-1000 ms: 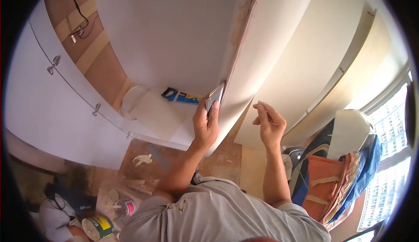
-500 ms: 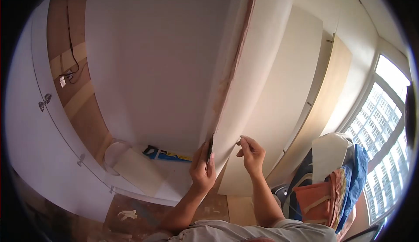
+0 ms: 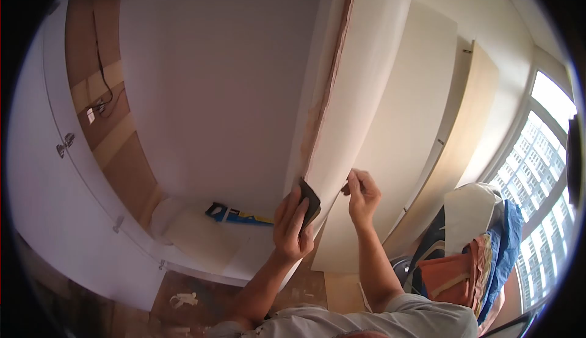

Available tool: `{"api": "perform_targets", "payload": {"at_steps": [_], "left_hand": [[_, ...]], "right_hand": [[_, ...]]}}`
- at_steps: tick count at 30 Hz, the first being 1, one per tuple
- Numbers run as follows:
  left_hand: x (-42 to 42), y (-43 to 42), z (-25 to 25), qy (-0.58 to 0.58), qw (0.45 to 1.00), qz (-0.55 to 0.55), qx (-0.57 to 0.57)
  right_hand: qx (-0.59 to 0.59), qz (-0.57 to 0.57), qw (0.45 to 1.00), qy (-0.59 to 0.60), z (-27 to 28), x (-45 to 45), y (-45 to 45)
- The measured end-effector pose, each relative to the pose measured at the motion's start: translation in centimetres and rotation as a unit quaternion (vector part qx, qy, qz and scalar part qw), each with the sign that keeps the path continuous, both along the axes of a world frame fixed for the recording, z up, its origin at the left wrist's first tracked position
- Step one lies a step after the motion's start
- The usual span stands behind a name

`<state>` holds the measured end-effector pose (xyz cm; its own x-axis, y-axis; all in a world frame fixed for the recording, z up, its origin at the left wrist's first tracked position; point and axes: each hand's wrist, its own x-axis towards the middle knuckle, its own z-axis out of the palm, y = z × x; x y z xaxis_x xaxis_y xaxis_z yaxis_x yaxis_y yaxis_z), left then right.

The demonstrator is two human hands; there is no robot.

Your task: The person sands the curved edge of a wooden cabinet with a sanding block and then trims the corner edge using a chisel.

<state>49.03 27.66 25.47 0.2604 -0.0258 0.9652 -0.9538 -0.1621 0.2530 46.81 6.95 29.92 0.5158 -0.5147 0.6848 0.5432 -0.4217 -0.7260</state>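
A tall white panel edge with a ragged reddish-brown strip [image 3: 330, 88] runs down the middle of the view. Along its right side hangs a smooth, curved white sheet [image 3: 369, 51]. My left hand [image 3: 292, 228] grips a dark, flat rectangular pad [image 3: 310, 204] and holds it against the lower part of this edge. Fingers of my right hand [image 3: 364, 197] are pinched together at the sheet's right border; the fingertips partly hide what lies between them.
A blue-handled handsaw [image 3: 241, 216] lies on the white cabinet base at left, near a pale roll [image 3: 168, 216]. White doors [image 3: 91, 228] stand open at far left. Boards [image 3: 467, 118] lean at the right wall. Orange and blue cloths [image 3: 448, 274] are piled near the window.
The pad in my left hand has turned, so its broad face now shows. My right hand has moved slightly up and right, still pinched. The whole view has shifted a little.
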Motion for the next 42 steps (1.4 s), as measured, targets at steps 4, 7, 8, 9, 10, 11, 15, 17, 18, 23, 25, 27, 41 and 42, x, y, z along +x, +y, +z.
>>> {"api": "perform_targets", "payload": {"at_steps": [4, 7, 8, 9, 10, 11, 15, 17, 18, 23, 25, 27, 41, 42], "left_hand": [[-0.5, -1.1, 1.2, 0.029, 0.991, -0.090, -0.095], [0.5, -1.3, 2.1, 0.006, 0.987, -0.086, -0.138], [0.6, -1.3, 2.1, 0.010, 0.983, -0.120, -0.138], [0.7, -1.5, 2.1, 0.012, 0.978, -0.157, -0.139], [0.8, -1.7, 2.3, 0.013, 0.978, -0.149, -0.144], [0.8, -1.7, 2.7, 0.011, 0.975, -0.180, -0.133], [0.4, -1.6, 3.3, 0.039, 0.963, -0.234, -0.126], [0.8, -1.1, 4.2, 0.036, 0.966, -0.233, -0.106], [1.1, -1.0, 4.8, 0.030, 0.968, -0.234, -0.084], [1.7, -0.8, 8.9, 0.036, 0.954, -0.286, -0.084], [2.0, -0.5, 11.4, 0.033, 0.952, -0.292, -0.080], [2.7, -0.3, 14.4, -0.042, 0.955, -0.290, -0.052], [4.0, -1.7, 35.1, -0.027, 0.914, -0.389, -0.112], [4.1, -1.6, 35.6, -0.008, 0.896, -0.428, -0.117]], "right_hand": [[-0.066, 0.014, 0.992, -0.104, 2.8, 0.8, -0.7], [-0.101, 0.034, 0.980, -0.167, 5.1, 2.3, -1.7], [-0.133, 0.034, 0.974, -0.178, 5.7, 2.5, -2.4], [-0.167, 0.030, 0.967, -0.191, 6.4, 2.9, -3.0], [-0.169, 0.039, 0.966, -0.189, 7.2, 3.4, -3.0], [-0.178, 0.064, 0.955, -0.229, 7.9, 4.0, -2.8], [-0.212, 0.168, 0.919, -0.288, 10.3, 5.2, -0.8], [-0.239, 0.128, 0.925, -0.264, 10.1, 5.2, 0.1], [-0.223, 0.106, 0.933, -0.262, 9.9, 5.5, 0.2], [-0.201, 0.086, 0.937, -0.271, 10.0, 5.6, 0.7], [-0.190, 0.062, 0.947, -0.253, 9.8, 5.4, 0.8], [-0.194, 0.065, 0.943, -0.264, 9.9, 5.6, 0.7], [-0.188, 0.070, 0.942, -0.270, 9.5, 5.7, 0.4], [-0.191, 0.067, 0.940, -0.275, 9.5, 5.8, 0.3]]}}
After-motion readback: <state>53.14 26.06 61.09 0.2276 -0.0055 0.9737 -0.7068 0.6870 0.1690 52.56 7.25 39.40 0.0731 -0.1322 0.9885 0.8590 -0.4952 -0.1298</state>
